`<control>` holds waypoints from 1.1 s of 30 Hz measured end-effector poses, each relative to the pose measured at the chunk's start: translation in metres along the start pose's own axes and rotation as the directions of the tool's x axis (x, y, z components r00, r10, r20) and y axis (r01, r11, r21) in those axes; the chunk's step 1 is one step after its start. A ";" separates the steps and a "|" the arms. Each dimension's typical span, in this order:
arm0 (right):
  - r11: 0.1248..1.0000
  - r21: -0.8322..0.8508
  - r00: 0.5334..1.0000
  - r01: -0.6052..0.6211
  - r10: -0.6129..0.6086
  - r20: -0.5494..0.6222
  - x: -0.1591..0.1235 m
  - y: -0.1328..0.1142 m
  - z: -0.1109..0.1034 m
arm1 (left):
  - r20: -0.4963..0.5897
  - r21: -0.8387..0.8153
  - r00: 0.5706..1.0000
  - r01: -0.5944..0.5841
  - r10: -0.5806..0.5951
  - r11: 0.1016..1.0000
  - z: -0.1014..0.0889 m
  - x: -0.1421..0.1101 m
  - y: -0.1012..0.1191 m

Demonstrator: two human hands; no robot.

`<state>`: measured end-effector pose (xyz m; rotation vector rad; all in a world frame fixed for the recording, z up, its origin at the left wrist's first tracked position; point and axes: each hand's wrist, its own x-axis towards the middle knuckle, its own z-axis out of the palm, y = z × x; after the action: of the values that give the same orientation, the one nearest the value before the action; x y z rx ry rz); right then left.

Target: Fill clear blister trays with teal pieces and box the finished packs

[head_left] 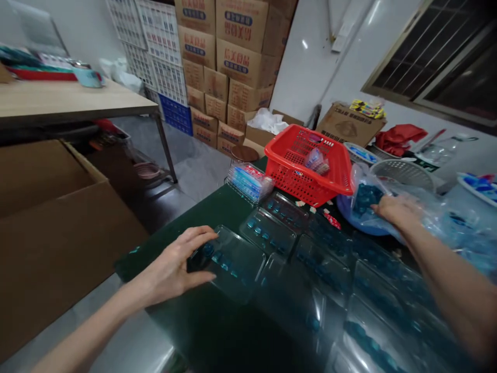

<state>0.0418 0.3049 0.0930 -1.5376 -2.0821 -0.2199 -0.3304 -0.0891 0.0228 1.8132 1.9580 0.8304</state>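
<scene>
My left hand [182, 261] is open, thumb and fingers apart, at the left edge of a clear plastic tray [243, 256] on the green tabletop. A row of small glossy blue pieces [223, 261] lies in this tray, the end one between my thumb and fingers. Off to the right, my right hand [394, 210] is in a clear plastic bag [419, 207] of similar blue pieces [365, 198]. Its fingers are curled and partly hidden, so what they grip cannot be made out. The bag sits in a blue basin [363, 223]. More clear trays [269, 230] with blue pieces cover the table.
Behind the trays stands a red perforated basket [310, 166] holding a small wrapped bundle. Left of it is a stack of clear packs [250, 181]. A large open carton [70, 248] is on the left, below a wooden-topped table [77, 98]. Brown cartons [236, 57] line the back wall.
</scene>
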 end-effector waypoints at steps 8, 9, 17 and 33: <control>0.965 -0.048 0.966 0.256 -0.255 0.034 -0.065 -0.049 -0.009 | 0.464 0.309 0.871 -0.327 0.158 0.893 0.014 0.049 0.014; 0.952 -0.025 0.953 0.304 -0.303 0.028 -0.088 -0.061 -0.016 | 0.476 0.318 0.864 -0.344 0.165 0.883 0.013 0.053 0.014; 0.842 0.300 0.802 0.448 -0.527 0.282 -0.292 -0.135 -0.059 | 0.519 0.334 0.839 -0.374 0.162 0.865 -0.004 0.037 0.018; 0.763 0.267 0.775 0.589 -0.627 0.082 -0.349 -0.184 -0.032 | 0.355 0.522 0.934 -0.234 0.040 0.820 -0.045 -0.002 -0.045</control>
<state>-0.0459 -0.0624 -0.0238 -0.7134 -2.5899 -0.0778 -0.3926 -0.1002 0.0289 2.2553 1.9800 -0.0584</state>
